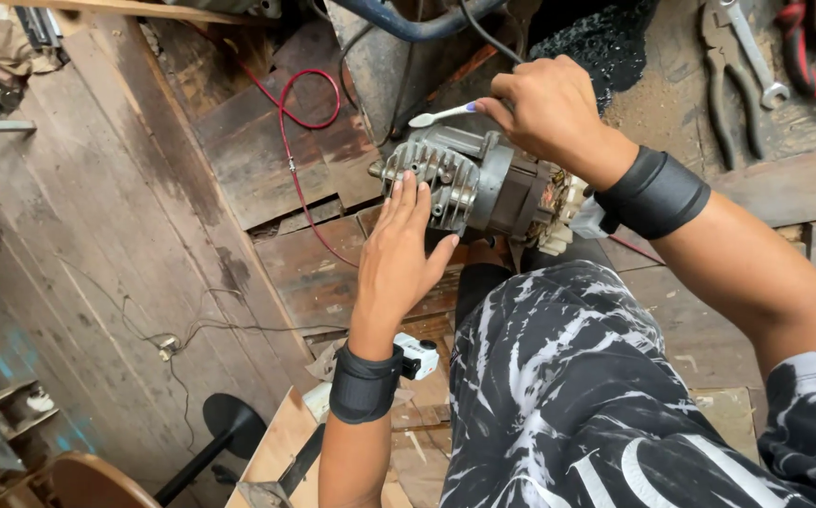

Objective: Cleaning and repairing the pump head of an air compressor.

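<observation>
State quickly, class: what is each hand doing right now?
Left hand: open, flat against the finned grey metal motor.
Right hand: closed on a white-and-blue plastic toothbrush.

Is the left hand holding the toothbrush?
No: the left hand lies flat on the motor's finned end, while the right hand holds the toothbrush.

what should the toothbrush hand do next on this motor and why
Probably lower the toothbrush bristles onto the motor finned housing. The right hand holds the brush just above it, not clearly touching, while the left hand braces the finned end.
</observation>
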